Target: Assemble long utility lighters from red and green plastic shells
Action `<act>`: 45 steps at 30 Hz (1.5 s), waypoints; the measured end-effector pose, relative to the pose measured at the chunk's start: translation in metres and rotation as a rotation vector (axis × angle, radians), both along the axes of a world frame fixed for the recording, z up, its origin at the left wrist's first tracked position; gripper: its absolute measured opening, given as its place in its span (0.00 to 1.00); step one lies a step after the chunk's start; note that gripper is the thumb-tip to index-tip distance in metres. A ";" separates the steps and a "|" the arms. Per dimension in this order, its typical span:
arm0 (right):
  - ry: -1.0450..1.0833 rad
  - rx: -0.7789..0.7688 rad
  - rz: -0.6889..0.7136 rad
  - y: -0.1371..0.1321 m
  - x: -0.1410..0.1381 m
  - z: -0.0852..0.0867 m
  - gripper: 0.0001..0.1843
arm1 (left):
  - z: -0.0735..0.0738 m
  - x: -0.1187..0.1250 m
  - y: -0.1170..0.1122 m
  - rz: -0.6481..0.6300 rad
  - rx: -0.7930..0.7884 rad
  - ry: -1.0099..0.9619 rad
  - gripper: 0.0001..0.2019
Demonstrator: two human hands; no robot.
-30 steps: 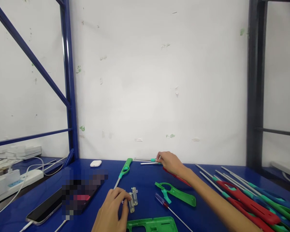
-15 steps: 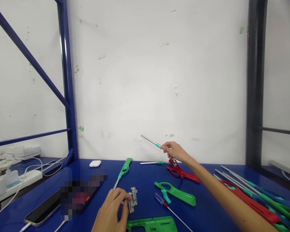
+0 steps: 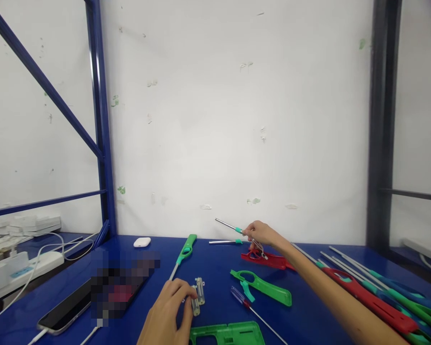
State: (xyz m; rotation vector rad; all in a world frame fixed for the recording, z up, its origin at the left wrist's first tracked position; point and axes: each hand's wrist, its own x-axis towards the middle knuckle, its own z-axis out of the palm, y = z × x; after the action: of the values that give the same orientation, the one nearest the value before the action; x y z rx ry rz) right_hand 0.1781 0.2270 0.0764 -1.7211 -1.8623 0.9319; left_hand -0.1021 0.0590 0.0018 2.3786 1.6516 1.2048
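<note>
My right hand (image 3: 259, 233) pinches a silver lighter tube (image 3: 225, 223) with a teal collar, raised over the back of the table. Loose wires and a small metal part (image 3: 260, 248) hang under that hand. Just below lies a red lighter shell (image 3: 273, 261). My left hand (image 3: 170, 309) rests at the front, fingers curled and tips against one of two clear fuel tanks (image 3: 200, 291). A green half shell (image 3: 242, 330) lies near that hand, partly cut off by the frame. Another green half shell (image 3: 273, 291), with a teal trigger (image 3: 246, 291), sits to the right.
A screwdriver (image 3: 240, 296) lies at the front middle. A whole green lighter (image 3: 187, 249) and a second silver tube (image 3: 224, 242) are farther back. Several long lighters (image 3: 371, 299) are at right. Phones (image 3: 68, 302), cables and a white case (image 3: 142, 242) occupy the left.
My right hand has lowered slightly with the tube, and the wires now show under it. The red shell, tilted up before, lies flatter on the table. My left hand has barely moved.
</note>
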 end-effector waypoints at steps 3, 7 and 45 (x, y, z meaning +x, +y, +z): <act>-0.032 -0.053 0.014 -0.001 0.000 -0.004 0.19 | -0.001 0.000 0.000 0.003 -0.026 0.012 0.14; -0.093 -0.070 0.046 0.000 -0.001 -0.011 0.19 | 0.000 -0.001 0.000 -0.005 -0.036 0.017 0.14; 0.052 0.004 0.661 -0.103 -0.051 0.036 0.12 | 0.011 0.000 -0.015 0.033 0.369 0.257 0.27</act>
State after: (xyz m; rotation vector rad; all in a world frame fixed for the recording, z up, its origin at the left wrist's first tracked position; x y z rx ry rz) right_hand 0.1271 0.1238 0.1123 -1.0553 -2.4404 1.1824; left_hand -0.1023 0.0439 0.0129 2.8430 1.6607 1.3635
